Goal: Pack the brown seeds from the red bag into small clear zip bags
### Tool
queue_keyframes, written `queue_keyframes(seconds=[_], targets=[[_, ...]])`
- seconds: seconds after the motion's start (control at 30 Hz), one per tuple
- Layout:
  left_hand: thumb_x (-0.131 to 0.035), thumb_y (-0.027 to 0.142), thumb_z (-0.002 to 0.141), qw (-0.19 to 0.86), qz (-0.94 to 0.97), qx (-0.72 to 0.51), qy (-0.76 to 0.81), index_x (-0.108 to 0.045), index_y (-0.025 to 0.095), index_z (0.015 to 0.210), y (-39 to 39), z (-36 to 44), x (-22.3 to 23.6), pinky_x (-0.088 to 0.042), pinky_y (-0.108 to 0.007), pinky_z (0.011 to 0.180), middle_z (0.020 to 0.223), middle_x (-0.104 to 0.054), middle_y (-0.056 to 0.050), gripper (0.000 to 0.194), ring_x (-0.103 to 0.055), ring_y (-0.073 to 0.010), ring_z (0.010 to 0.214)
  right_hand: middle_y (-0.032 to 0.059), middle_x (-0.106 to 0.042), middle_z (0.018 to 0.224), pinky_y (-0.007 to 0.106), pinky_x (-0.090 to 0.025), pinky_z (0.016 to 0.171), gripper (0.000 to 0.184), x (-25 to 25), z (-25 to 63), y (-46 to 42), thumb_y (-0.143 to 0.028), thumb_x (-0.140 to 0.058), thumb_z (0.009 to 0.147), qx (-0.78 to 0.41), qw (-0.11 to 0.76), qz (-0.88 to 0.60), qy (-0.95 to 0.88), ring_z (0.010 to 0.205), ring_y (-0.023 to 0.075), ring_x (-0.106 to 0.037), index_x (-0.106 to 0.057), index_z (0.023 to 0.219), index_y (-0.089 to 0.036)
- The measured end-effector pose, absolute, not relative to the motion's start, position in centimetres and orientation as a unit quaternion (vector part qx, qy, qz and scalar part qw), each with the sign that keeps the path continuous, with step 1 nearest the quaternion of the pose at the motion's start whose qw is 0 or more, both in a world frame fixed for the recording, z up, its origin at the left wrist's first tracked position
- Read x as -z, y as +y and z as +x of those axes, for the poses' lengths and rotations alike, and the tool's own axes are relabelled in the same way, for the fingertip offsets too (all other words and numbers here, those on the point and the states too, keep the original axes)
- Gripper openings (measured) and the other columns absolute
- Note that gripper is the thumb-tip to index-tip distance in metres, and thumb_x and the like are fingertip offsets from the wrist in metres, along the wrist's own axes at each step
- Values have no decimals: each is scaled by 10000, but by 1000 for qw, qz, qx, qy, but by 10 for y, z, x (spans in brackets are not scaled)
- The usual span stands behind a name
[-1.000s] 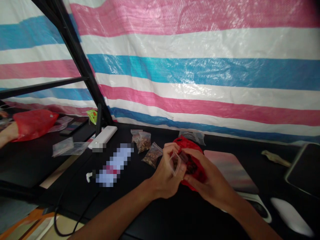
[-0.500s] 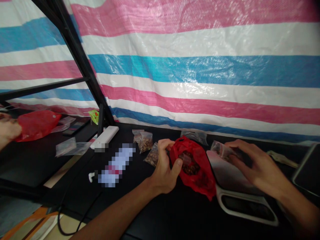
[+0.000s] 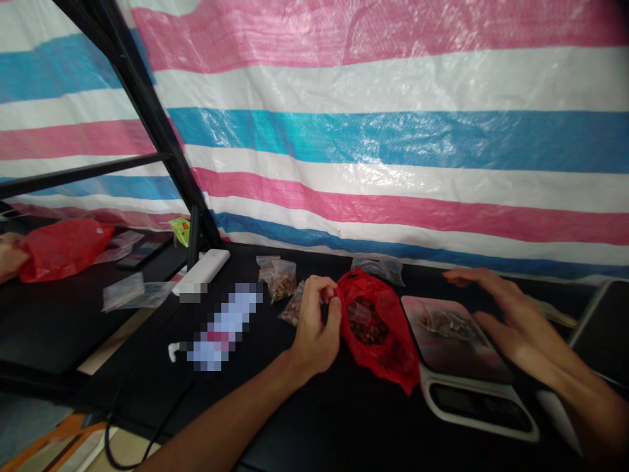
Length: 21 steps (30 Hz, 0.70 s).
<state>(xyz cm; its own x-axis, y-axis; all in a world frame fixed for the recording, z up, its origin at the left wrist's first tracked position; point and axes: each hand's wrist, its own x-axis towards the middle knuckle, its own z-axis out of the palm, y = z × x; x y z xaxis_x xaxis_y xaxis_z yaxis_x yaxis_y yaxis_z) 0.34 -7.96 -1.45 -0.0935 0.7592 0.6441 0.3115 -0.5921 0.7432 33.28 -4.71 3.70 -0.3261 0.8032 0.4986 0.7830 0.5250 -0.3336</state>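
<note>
My left hand [image 3: 315, 322] pinches the near edge of a red plastic bag [image 3: 378, 334], which lies on the black table top. Brown chunks and a small clear bag [image 3: 360, 314] show inside its open mouth. My right hand [image 3: 514, 321] hovers open above the right side of a digital kitchen scale [image 3: 459, 367], touching nothing I can make out. On the scale's pink-toned platform lies a small clear zip bag of brown pieces [image 3: 445, 322].
Small clear bags of brown pieces [image 3: 279, 278] sit behind my left hand. Nearby are a white power bank [image 3: 204, 271], a pixelated object [image 3: 221, 328] and a black cable [image 3: 147, 413]. At far left, another person's hand [image 3: 7, 257] is beside a second red bag [image 3: 63, 250].
My right hand has let go of the small clear bag, which now rests on the scale, and its fingers have spread. The red bag stays in my left hand.
</note>
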Motion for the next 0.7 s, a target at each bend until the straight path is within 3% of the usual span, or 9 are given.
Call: queue_keyframes(seconds=[0.1, 0.23, 0.33, 0.57, 0.7], targets=[[-440, 172, 1021, 209, 696, -542, 421, -556, 215, 1011, -79, 2, 11, -458, -332, 847, 972, -617, -47, 124, -582, -184, 917, 81, -713, 1231, 499, -498, 1023, 448, -38, 329, -47, -206, -551, 813, -29, 321, -483, -814, 1142, 324, -675, -636, 1245, -290], [-527, 165, 970, 208, 808, -390, 390, -573, 236, 1220, -80, 2, 8, -437, -398, 1030, 1216, -700, -62, 265, -633, -226, 1155, 99, -710, 1231, 524, -499, 1035, 395, -34, 326, -46, -224, -558, 819, -49, 325, -489, -808, 1152, 329, -670, -660, 1198, -265], [-523, 191, 970, 172, 831, -330, 414, -591, 240, 1214, -81, 4, 9, -451, -416, 997, 1209, -723, -61, 258, -662, -244, 1138, 102, -702, 1240, 560, -479, 1058, 384, -31, 326, -45, -241, -565, 818, -56, 331, -494, -802, 1169, 338, -659, -667, 1188, -265], [-493, 253, 991, 89, 793, -331, 504, -621, 223, 1116, -77, 2, 8, -486, -419, 879, 1079, -736, -69, 182, -687, -254, 962, 104, -705, 1214, 561, -491, 1045, 373, -35, 325, -45, -234, -562, 831, -60, 329, -495, -802, 1132, 331, -673, -672, 1186, -260], [-481, 218, 990, 67, 781, -378, 493, -622, 211, 1056, -78, 1, 6, -480, -422, 891, 1049, -711, -81, 156, -633, -261, 984, 108, -686, 1280, 539, -463, 1089, 403, -36, 329, -46, -234, -589, 832, -81, 318, -479, -814, 1220, 340, -641, -667, 1225, -274]])
